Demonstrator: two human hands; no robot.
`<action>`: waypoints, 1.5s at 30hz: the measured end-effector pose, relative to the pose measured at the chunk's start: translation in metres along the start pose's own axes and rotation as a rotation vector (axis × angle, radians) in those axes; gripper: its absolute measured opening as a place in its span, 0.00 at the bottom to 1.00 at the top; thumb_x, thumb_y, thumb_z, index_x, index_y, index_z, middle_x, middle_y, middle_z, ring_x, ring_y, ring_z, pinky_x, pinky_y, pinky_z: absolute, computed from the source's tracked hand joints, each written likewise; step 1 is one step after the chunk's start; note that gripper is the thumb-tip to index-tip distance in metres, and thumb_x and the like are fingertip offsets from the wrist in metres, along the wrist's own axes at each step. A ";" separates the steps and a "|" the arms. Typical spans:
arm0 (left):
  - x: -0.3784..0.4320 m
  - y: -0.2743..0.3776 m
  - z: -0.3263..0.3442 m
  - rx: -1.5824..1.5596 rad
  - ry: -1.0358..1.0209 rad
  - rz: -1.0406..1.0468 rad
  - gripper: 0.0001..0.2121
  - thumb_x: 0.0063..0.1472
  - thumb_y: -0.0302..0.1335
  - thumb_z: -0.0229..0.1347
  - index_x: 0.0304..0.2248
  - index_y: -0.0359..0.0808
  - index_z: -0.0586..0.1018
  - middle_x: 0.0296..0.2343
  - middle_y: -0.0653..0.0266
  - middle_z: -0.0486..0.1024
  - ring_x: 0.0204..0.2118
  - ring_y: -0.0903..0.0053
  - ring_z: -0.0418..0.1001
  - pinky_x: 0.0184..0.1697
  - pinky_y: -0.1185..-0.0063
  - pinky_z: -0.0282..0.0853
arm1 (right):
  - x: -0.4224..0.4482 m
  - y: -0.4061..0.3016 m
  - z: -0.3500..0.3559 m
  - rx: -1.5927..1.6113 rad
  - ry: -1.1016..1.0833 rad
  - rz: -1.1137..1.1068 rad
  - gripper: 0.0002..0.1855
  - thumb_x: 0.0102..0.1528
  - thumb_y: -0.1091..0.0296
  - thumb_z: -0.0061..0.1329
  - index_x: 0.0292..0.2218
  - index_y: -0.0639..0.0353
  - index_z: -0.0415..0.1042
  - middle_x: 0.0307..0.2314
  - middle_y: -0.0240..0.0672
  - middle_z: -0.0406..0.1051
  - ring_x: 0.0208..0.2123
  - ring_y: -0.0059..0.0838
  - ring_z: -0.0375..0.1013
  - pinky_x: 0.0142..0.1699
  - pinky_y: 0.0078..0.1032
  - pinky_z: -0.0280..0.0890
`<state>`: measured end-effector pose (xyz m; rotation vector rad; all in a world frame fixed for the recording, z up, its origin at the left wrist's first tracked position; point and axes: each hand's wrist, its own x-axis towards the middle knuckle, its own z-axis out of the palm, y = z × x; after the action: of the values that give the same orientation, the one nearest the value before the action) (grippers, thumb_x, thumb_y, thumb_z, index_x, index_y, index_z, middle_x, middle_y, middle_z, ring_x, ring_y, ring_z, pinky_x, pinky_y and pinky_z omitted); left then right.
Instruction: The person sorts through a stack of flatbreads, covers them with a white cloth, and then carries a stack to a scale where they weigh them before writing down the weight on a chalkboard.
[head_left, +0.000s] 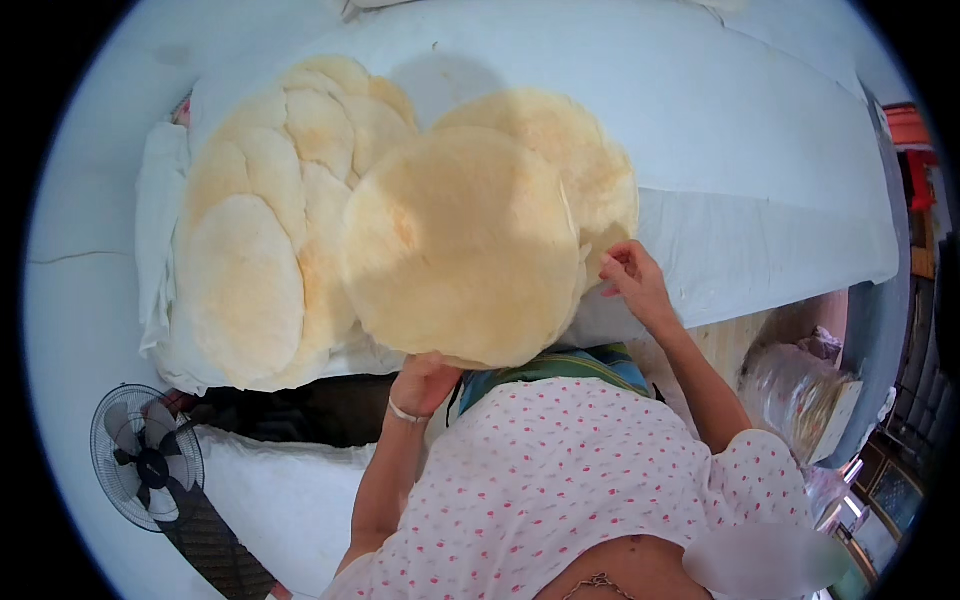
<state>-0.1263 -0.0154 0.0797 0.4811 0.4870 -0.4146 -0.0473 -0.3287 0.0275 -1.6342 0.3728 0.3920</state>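
My left hand (424, 382) grips the near edge of a large, round, thin flatbread (457, 247), its fingers hidden beneath. This bread is raised in front of me and partly covers another wide round flatbread (600, 165) behind it. My right hand (634, 277) is at the right of the held bread, close to the rear bread's near edge, with fingers bent; whether they pinch anything cannot be told. On the left, several overlapping flatbreads (244, 285) lie on the white cloth.
A white cloth (750, 150) covers the wide table or bed. Below left stands an electric fan (150, 461) beside a white-covered surface (285, 495). A plastic-wrapped bundle (787, 390) is at the lower right, under the cloth's edge.
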 end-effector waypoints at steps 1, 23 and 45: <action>-0.003 0.004 0.010 -0.162 0.087 0.021 0.25 0.50 0.20 0.55 0.49 0.37 0.65 0.45 0.62 0.68 0.48 0.67 0.67 0.49 0.70 0.64 | 0.001 0.000 0.007 -0.019 0.005 -0.026 0.16 0.52 0.66 0.50 0.40 0.63 0.63 0.28 0.37 0.66 0.28 0.26 0.68 0.32 0.24 0.68; 0.048 0.060 -0.013 1.308 0.515 0.682 0.23 0.51 0.22 0.56 0.48 0.35 0.68 0.44 0.57 0.69 0.47 0.71 0.67 0.47 0.73 0.65 | 0.010 -0.040 0.037 0.332 -0.171 -0.029 0.34 0.51 0.74 0.50 0.55 0.58 0.49 0.42 0.35 0.66 0.39 0.26 0.70 0.42 0.22 0.69; 0.106 -0.031 0.047 1.900 -0.405 0.989 0.19 0.46 0.23 0.54 0.41 0.28 0.70 0.40 0.50 0.68 0.43 0.58 0.67 0.46 0.70 0.65 | 0.008 -0.023 0.036 0.584 -0.354 -0.009 0.44 0.43 0.82 0.53 0.57 0.51 0.45 0.47 0.33 0.63 0.48 0.28 0.65 0.52 0.27 0.60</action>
<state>-0.0399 -0.0926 0.0498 2.2686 -0.7511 0.1424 -0.0311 -0.2905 0.0412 -0.9743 0.1855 0.5009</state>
